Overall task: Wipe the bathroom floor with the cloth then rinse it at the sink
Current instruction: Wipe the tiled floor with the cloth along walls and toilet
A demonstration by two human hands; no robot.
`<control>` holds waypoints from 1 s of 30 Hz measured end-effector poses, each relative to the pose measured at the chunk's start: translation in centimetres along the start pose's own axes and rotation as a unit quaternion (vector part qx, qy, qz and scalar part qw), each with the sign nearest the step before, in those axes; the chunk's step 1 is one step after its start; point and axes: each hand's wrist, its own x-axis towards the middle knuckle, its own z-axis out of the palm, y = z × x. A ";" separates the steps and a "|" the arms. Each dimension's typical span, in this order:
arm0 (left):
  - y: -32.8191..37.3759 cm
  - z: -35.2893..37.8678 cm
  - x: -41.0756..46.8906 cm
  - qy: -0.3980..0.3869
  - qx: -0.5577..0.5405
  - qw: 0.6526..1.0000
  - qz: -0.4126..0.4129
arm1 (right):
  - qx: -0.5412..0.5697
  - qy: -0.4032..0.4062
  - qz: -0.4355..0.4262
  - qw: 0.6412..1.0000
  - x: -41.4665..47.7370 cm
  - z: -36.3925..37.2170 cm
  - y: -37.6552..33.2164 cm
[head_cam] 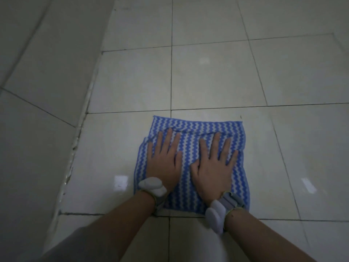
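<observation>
- The cloth [190,163], blue with white wavy stripes, lies spread flat on the tiled floor [217,78], low in the view and just right of centre. A fold runs across it near its far edge.
- Your left hand [164,161] presses palm-down on the left half of the cloth, fingers extended and slightly apart. It grips nothing; it only bears on the fabric.
- Your right hand [213,167] lies flat in the same manner on the right half, fingers spread, nothing pinched or held.
- Each wrist carries a strap with a pale padded unit [153,186]; its purpose cannot be told.
- A tiled wall [43,95] meets the floor to the left of the cloth, well apart from it. The joint there looks rough and stained.
- Step in hand, by judgement: the wiping stage. The sink is not in view, so rinsing is not yet begun.
- Next move, by judgement: keep even downward pressure through both palms and slide the cloth across unwiped tiles, keeping the fold from bunching further.
- No brand, label or legible writing appears on the cloth, straps or tiles.
</observation>
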 end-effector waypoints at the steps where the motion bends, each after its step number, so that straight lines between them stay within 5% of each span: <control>1: -1.3 -0.4 0.5 -0.013 0.009 0.999 0.036 | 0.000 -0.002 -0.006 1.000 0.6 0.1 -1.0; 5: -7.8 -2.4 3.4 -0.046 0.047 0.992 0.111 | 0.033 -0.022 -0.067 0.997 3.4 1.2 -6.8; 15: -12.9 -3.8 10.3 0.008 0.056 0.970 -0.235 | 0.028 0.002 -0.152 0.988 10.1 5.6 -17.1; 23: -13.3 -4.4 9.7 -0.029 0.090 0.976 -0.196 | 0.019 -0.068 -0.252 0.965 15.0 4.3 -18.2; 30: -10.7 -4.0 5.2 0.048 -0.016 0.938 -0.344 | 0.018 -0.086 -0.385 0.919 17.1 4.0 -18.7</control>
